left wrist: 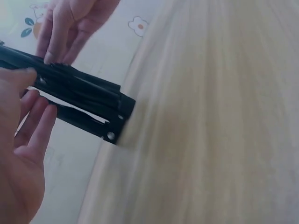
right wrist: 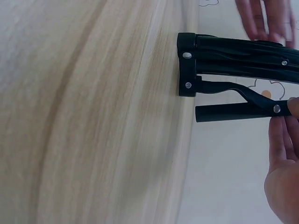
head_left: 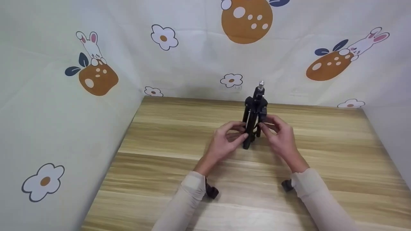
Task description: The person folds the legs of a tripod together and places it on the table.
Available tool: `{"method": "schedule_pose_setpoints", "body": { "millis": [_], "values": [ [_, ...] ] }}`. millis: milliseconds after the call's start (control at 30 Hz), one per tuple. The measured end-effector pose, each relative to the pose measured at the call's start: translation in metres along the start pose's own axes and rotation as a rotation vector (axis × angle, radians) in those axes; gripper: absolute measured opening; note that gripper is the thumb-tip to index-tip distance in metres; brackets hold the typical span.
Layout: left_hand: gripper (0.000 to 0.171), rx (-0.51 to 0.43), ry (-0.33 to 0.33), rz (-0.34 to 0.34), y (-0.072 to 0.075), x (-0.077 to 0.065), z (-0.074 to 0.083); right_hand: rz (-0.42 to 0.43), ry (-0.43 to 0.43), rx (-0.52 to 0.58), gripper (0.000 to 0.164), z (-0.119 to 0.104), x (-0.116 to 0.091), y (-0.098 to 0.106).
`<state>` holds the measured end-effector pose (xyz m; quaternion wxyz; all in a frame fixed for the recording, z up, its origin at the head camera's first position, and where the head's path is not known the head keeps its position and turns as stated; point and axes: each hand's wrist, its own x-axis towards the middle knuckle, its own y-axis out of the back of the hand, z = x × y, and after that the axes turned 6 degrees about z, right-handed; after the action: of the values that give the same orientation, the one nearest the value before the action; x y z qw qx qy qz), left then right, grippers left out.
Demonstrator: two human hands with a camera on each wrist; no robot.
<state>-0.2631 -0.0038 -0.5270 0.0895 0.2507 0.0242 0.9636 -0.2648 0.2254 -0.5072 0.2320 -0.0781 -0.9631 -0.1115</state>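
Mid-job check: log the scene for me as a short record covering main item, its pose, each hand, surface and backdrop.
Main item: black tripod with a silver stud on top
Pose: roughly upright, stud uppermost; table contact unclear
Legs: gathered close, one leg angled slightly out on a brace
Left hand: pinches a leg between thumb and fingers
Right hand: pinches the angled leg
Surface: wood-grain table
Backdrop: pale sheet printed with rabbits, flowers and orange fruit

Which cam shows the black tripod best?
Head view: it alone shows the black tripod from silver stud to leg ends, though the left hand and right hand partly hide it. Both wrist views show only its lower part, close up, upper end out of frame.
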Motion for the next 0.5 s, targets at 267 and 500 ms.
{"method": "schedule_pose_setpoints", "body": {
  "millis": [267,500],
  "values": [
    [0.035,-0.001,-0.045,0.003,-0.008,0.005,0.004,-0.008,-0.005,-0.023,0.027,-0.002,0.000,0.001],
    [0.033,-0.015,-0.052,0.019,-0.011,0.004,0.001,-0.012,-0.021,-0.033,0.027,-0.001,0.000,0.003]
  ]
}}
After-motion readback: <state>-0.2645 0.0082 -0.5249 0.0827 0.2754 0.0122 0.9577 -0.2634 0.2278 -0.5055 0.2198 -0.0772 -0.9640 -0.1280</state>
